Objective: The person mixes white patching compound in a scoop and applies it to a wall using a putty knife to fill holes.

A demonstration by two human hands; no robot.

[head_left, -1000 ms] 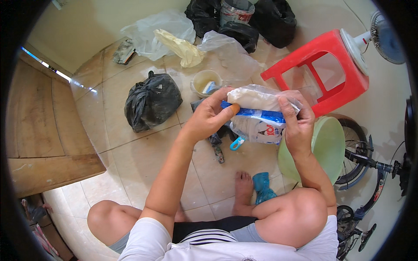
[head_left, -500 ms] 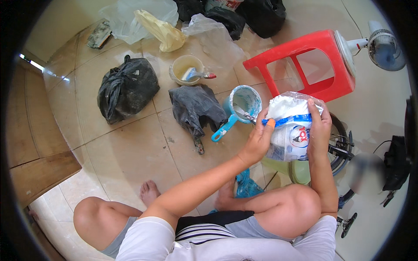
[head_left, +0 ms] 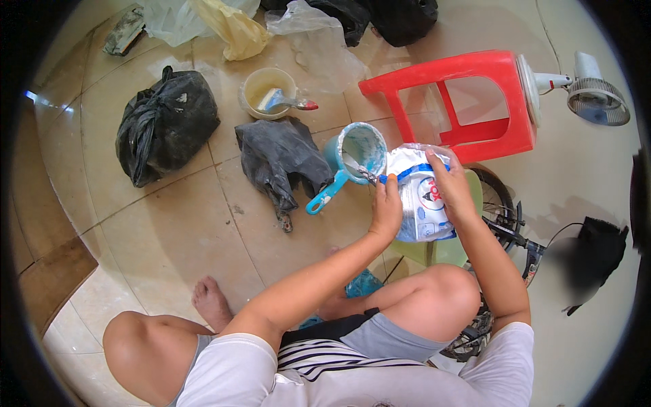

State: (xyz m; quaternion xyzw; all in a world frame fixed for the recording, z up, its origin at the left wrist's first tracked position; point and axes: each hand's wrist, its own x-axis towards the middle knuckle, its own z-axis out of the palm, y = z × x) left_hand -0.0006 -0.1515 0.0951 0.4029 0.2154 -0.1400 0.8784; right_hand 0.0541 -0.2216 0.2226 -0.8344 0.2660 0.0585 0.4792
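Observation:
Both of my hands grip a white and blue plastic bag (head_left: 419,203) with white stuff inside. My left hand (head_left: 386,211) is closed on its left edge near the mouth, and my right hand (head_left: 453,188) wraps its right side. The bag is tilted, its mouth beside the rim of a light blue dipper (head_left: 333,150) on the floor. White residue coats the dipper's inside, and a spatula-like tool (head_left: 366,173) leans in it, its far end partly hidden by my left hand. Behind the bag, a pale green container (head_left: 472,237) shows in part.
Left of the dipper lies a crumpled black bag (head_left: 278,152). Beyond it, a paintbrush (head_left: 288,102) rests in a cream tub (head_left: 247,88). A knotted black bag (head_left: 169,122) sits farther left. At right are a red stool (head_left: 488,61) lying on its side, a fan (head_left: 597,102) and a bicycle wheel (head_left: 494,186).
The bag has come closer to the dipper and tips more toward it, both hands moving with it. More of the green container shows, and the whole view has shifted slightly.

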